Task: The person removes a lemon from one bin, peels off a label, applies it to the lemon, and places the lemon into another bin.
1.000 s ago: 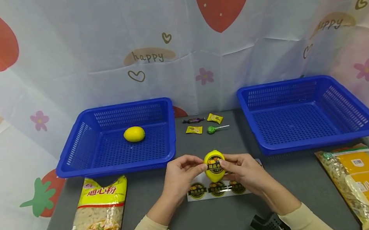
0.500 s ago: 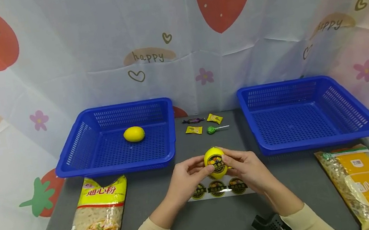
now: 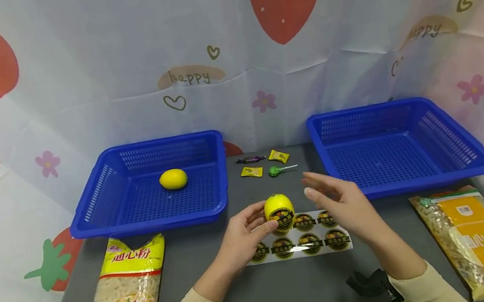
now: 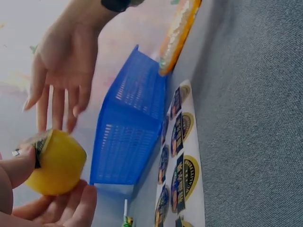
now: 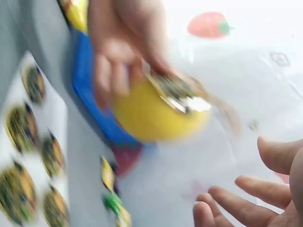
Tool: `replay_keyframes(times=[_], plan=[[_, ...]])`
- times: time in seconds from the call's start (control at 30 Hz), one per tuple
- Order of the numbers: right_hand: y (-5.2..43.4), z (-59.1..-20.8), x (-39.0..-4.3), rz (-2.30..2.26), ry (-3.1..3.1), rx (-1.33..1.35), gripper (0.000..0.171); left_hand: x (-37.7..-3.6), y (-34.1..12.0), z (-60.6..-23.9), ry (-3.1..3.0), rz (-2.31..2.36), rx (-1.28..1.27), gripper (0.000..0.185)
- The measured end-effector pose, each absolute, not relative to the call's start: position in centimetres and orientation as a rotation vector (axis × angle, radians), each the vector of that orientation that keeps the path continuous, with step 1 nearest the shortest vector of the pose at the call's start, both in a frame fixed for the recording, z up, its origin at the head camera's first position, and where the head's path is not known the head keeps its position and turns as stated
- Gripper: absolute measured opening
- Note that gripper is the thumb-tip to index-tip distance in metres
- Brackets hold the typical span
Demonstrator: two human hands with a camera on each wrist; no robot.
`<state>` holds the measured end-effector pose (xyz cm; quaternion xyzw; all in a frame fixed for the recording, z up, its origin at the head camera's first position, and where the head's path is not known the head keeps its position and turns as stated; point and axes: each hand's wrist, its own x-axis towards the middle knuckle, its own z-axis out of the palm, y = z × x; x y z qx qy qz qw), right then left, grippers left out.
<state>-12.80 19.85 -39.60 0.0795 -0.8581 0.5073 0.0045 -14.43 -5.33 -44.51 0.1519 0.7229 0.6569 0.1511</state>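
My left hand (image 3: 252, 224) grips a yellow lemon (image 3: 279, 210) that bears a round black and gold sticker; it hovers over the sticker sheet (image 3: 314, 236). In the left wrist view the lemon (image 4: 53, 163) sits between thumb and fingers. My right hand (image 3: 334, 197) hangs open just right of the lemon, fingers spread, holding nothing. In the blurred right wrist view the lemon (image 5: 156, 111) shows its sticker, with my right fingers (image 5: 236, 198) apart from it. A second lemon (image 3: 173, 179) lies in the left blue basket (image 3: 93, 213).
A second blue basket (image 3: 480, 164) stands at the right. Wrapped candies (image 3: 251, 171) and a green lollipop (image 3: 275, 171) lie between the baskets. A pasta bag (image 3: 124, 289) lies front left, another pasta bag (image 3: 482, 238) front right. A strawberry-print cloth hangs behind.
My right hand has let go of the lemon and drawn away to the right, uncovering more of the sticker sheet. The left hand alone now holds the lemon.
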Motion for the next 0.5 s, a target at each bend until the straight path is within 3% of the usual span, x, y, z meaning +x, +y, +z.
replay_keyframes(times=[0.5], plan=[[37.1,-38.0,-15.0,1.228,-2.677,-0.239,0.060,-14.2,-4.8,-44.9,2.088,1.893,0.361,0.058]])
